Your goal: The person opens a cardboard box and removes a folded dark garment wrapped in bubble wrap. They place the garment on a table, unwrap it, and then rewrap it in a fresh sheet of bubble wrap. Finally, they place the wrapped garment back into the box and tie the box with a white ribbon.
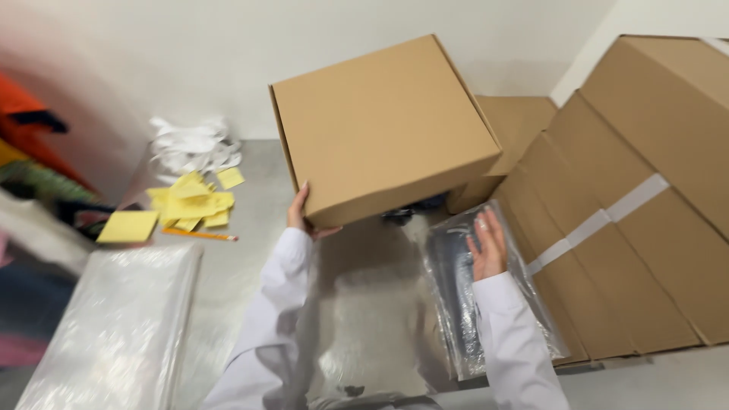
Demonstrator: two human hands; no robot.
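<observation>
Head view of a steel table. A closed brown cardboard box is held tilted above the table by the left hand, which grasps its lower near corner, fingers under the edge. The right hand is laid flat, fingers spread, on a clear plastic bag with dark contents; nothing is clenched in it. The bag is propped against a stack of large taped cartons at the right. A smaller box is seen behind the held one. Yellow paper slips, a pencil and white crumpled strips lie at left; a long plastic-wrapped bundle is placed nearer
</observation>
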